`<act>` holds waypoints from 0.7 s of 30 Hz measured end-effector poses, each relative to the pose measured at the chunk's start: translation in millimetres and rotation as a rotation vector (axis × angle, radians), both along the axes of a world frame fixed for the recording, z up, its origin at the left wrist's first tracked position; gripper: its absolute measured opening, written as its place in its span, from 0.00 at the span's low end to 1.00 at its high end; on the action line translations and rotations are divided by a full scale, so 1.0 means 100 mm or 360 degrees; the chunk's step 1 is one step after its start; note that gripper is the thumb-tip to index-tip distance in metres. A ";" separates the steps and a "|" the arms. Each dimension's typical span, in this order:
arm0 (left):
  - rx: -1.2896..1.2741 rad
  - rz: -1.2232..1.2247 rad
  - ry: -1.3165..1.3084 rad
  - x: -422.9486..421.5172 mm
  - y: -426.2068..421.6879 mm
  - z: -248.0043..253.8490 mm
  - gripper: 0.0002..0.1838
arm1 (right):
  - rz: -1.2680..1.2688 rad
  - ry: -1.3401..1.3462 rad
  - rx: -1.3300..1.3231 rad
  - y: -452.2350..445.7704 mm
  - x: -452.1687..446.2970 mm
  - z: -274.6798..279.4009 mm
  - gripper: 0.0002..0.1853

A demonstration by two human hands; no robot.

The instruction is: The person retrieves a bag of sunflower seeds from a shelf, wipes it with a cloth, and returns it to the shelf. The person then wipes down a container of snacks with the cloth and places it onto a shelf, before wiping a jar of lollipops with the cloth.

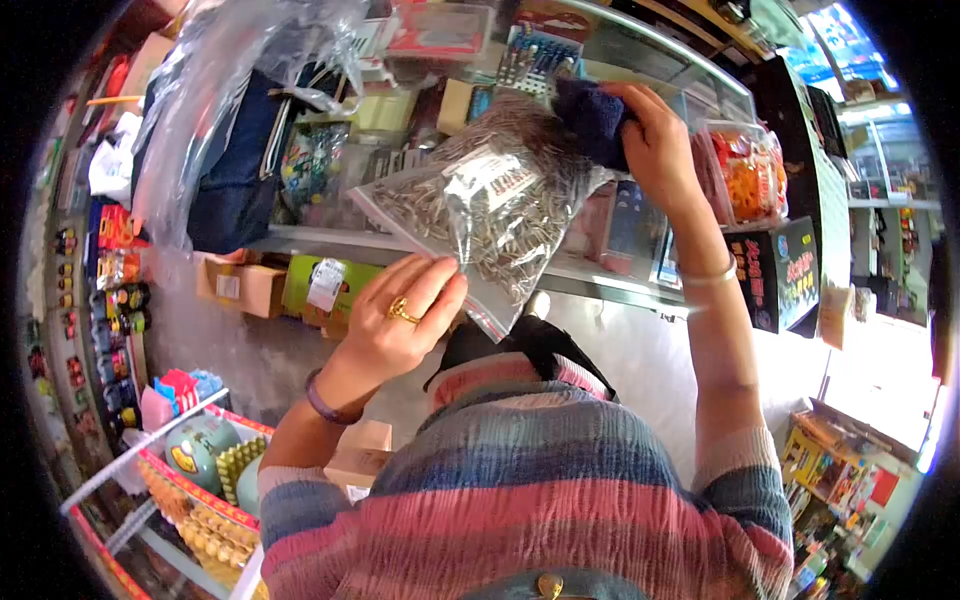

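Observation:
A clear zip bag (515, 235) full of small thin metal pieces, too fine to name exactly, lies tilted on the glass counter, its zip edge toward me. My left hand (400, 315), with a gold ring, has its fingers closed on the near edge of this bag. At the bag's far right side, my right hand (655, 145) grips a bunched dark blue cloth (597, 122). The cloth touches or overlaps the bag's top corner; its far side is hidden.
The glass display counter (615, 278) holds boxes and small goods. A plastic tub of orange items (750, 175) and a black box (775, 275) stand right. Clear plastic sheeting (190, 130) hangs left. A basket (205, 500) with balls stands lower left.

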State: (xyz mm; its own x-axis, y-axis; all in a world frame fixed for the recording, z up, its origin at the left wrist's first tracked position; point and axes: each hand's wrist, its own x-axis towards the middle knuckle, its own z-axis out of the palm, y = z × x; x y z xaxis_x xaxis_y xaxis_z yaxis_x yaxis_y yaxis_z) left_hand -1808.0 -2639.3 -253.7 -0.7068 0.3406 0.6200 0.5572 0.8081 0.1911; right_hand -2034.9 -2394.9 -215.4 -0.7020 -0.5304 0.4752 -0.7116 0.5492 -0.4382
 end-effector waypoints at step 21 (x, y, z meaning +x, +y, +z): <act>0.0160 0.0022 0.0212 -0.07 0.01 -0.06 0.11 | 0.0785 0.0048 0.0614 -0.34 1.32 0.31 0.14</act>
